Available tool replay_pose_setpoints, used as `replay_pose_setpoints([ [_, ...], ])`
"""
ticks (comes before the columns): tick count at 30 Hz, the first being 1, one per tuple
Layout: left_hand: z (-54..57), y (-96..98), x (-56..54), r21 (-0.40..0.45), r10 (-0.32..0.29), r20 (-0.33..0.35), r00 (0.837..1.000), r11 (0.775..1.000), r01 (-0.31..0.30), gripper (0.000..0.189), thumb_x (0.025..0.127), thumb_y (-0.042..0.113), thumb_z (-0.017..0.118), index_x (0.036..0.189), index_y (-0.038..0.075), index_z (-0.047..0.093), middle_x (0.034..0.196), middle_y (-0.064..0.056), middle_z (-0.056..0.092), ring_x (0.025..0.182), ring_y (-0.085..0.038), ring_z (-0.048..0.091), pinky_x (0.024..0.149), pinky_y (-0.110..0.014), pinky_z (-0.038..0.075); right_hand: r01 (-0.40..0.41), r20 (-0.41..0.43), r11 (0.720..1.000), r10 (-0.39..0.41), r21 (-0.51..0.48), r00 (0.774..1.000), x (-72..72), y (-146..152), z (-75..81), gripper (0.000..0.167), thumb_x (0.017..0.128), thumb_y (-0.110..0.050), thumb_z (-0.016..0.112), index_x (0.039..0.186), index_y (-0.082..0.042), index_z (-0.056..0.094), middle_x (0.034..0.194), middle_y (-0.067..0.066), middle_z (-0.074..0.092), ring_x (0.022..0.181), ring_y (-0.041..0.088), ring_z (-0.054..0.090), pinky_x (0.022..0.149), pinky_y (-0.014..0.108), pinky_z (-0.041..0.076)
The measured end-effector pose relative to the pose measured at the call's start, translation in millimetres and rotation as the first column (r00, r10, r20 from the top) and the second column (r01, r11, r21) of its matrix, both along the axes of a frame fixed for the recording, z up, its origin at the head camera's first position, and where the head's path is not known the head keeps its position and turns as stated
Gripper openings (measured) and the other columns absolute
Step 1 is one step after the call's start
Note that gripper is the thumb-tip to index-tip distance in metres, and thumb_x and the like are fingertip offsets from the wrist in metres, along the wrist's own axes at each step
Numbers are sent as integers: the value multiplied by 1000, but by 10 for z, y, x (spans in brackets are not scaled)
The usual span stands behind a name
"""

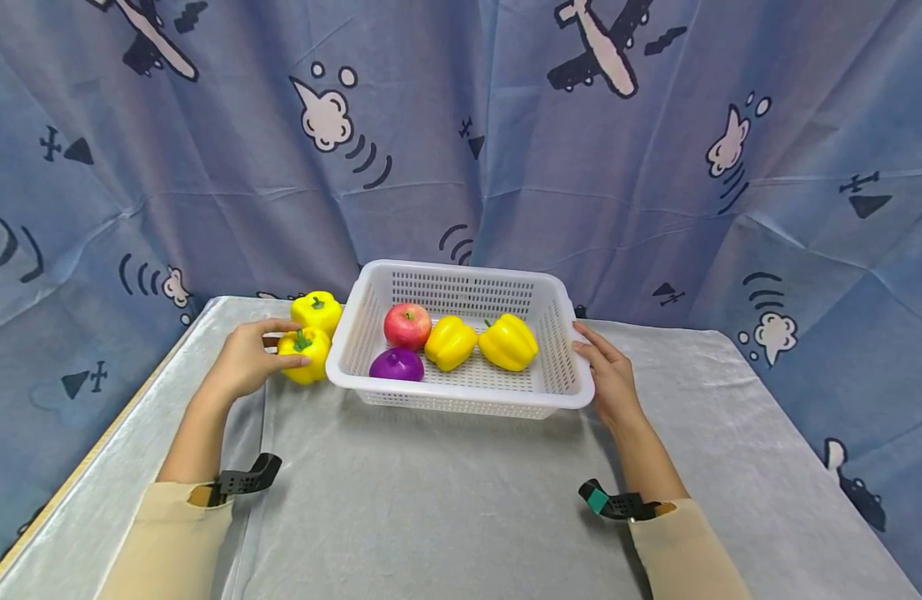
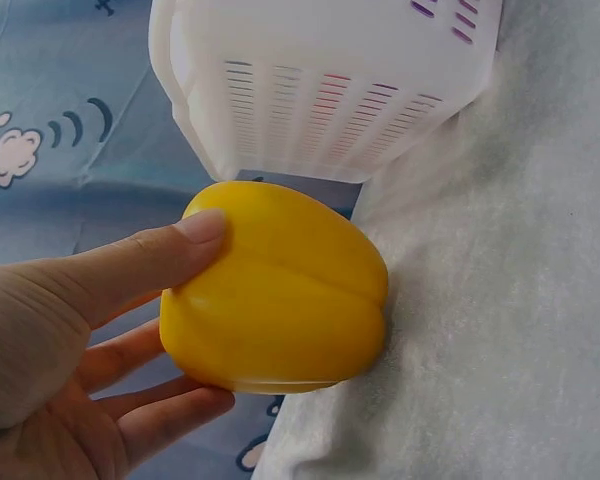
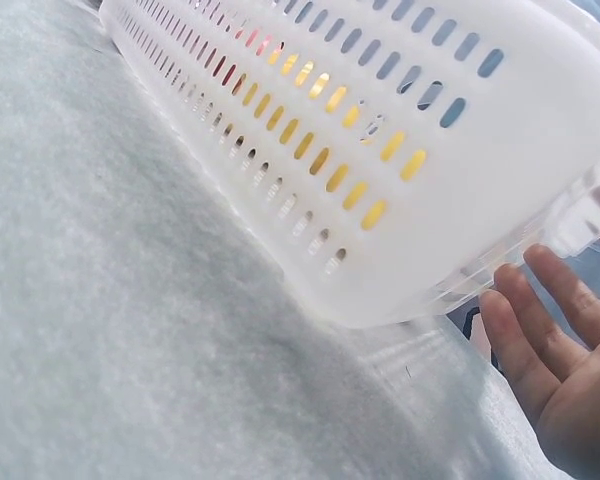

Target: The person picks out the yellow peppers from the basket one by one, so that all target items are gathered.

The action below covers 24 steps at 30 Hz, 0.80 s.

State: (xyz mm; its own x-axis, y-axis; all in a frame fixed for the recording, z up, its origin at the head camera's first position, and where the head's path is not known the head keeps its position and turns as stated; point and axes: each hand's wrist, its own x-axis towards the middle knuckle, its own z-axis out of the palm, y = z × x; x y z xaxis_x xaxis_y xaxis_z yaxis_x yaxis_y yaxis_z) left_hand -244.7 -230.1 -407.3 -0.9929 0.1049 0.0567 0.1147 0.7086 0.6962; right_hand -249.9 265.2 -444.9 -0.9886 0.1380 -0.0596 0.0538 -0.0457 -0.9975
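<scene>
My left hand pinches a yellow bell pepper at the left of the basket, thumb on one side and fingers on the other. Up close in the left wrist view, this bell pepper is smooth and lobed, beside the basket wall. A second yellow bell pepper stands just behind it. The white plastic basket holds a red apple, a round purple vegetable and two yellow bell peppers. My right hand holds the basket's right rim, its fingers at the rim's underside.
A grey-white cloth covers the table. Close behind the basket hangs a blue curtain printed with planes. The table's left edge runs beside the left forearm. Each wrist wears a black strap.
</scene>
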Motion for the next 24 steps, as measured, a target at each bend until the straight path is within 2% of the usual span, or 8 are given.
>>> replay_pose_setpoints([
  [5, -36, 4, -12, -9, -33, -4, 999, 999, 33, 62, 87, 26, 80, 137, -2, 59, 145, -30, 53, 130, -52, 54, 100, -58, 54, 1, -5, 1000, -1, 8, 1000, 3, 3, -5, 50, 105, -20, 51, 155, -17, 43, 163, 8, 38, 113, 3, 59, 84, 13, 56],
  [13, -75, 10, -20, 8, -101, -1, 995, 995, 101, 60, 90, 20, 77, 139, -4, 55, 149, -32, 48, 132, -55, 50, 107, -61, 47, -4, -4, 1000, 4, 0, 1000, -5, 2, -6, 51, 105, -21, 51, 155, -17, 43, 162, 7, 38, 112, 2, 59, 84, 13, 56],
  [24, -95, 19, -36, -2, -86, -3, 996, 996, 86, 61, 92, 24, 75, 142, -4, 52, 150, -33, 46, 130, -55, 51, 106, -61, 48, 5, -10, 1000, -5, 1, 1000, -9, -9, -11, 51, 104, -19, 51, 154, -15, 43, 163, 8, 37, 115, 5, 57, 85, 13, 55],
])
